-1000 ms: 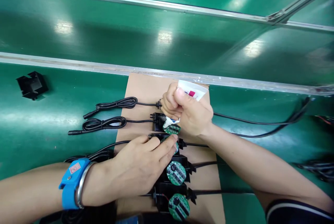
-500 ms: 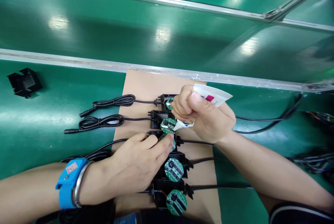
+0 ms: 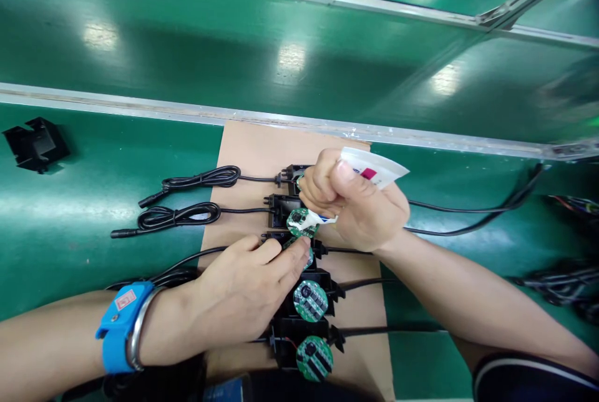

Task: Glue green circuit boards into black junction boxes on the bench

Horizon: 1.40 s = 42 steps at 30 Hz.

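Observation:
My right hand (image 3: 355,199) is closed in a fist round a white glue tube (image 3: 381,168) with a dark red mark. The tube's narrow white nozzle (image 3: 304,222) points left, over the face of a round green circuit board (image 3: 296,215). At that board's lower edge are the fingertips of my left hand (image 3: 248,283), which is curled palm down; its thumb is hidden. Behind the board lies an open black housing (image 3: 279,208). Nearer to me, two more round boards, an upper one (image 3: 311,301) and a lower one (image 3: 314,358), rest on black housings.
Brown cardboard (image 3: 262,146) lies under the row of housings on a green table (image 3: 93,202). Coiled black cables (image 3: 180,215) extend to the left, others to the right. A separate black housing (image 3: 37,146) sits far left. A metal rail (image 3: 178,116) runs along the back.
My right hand has moved slightly left, bringing the nozzle from the board's right edge to over its face. My left hand stays at the board's lower edge.

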Motion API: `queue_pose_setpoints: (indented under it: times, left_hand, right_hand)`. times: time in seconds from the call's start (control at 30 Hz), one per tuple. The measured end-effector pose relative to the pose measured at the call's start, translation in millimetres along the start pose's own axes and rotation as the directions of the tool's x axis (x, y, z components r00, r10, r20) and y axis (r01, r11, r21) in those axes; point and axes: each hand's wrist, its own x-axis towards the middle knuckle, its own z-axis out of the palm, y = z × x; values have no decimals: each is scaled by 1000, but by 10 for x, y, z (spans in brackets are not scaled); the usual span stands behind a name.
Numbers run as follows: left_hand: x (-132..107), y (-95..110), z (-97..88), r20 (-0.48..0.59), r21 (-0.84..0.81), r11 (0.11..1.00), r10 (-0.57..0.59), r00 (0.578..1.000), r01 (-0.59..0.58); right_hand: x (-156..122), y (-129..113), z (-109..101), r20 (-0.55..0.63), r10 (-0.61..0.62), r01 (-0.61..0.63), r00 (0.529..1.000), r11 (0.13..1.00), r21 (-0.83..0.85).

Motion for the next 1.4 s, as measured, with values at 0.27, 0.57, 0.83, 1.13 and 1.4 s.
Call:
queue_pose_setpoints:
  times: [0.27, 0.57, 0.83, 1.13, 1.4]
  left_hand:
    - [7, -2, -5, -11, -21, 1000, -4, 1000, 4]
    - [-17, 4, -3, -3, -17, 1000, 0, 1000, 0]
    - [13, -12, -25, 12, -9, 1000, 1, 1000, -1]
    - [-247, 222, -176, 15, -73, 997, 14, 1000, -13]
    - [-295, 297, -33, 48, -51, 998, -19, 999, 21]
  right_hand:
    - [-70, -143, -79, 10, 26, -26, 1000, 999, -44]
    - [4, -84, -119, 3, -18, 18, 1000, 998, -60]
    - [59, 50, -147, 17, -114, 115, 993, 990, -79]
    - [-373, -203, -31, 51, -46, 43, 998, 998, 49]
    - [-445, 131, 171, 42, -182, 180, 982, 982, 49]
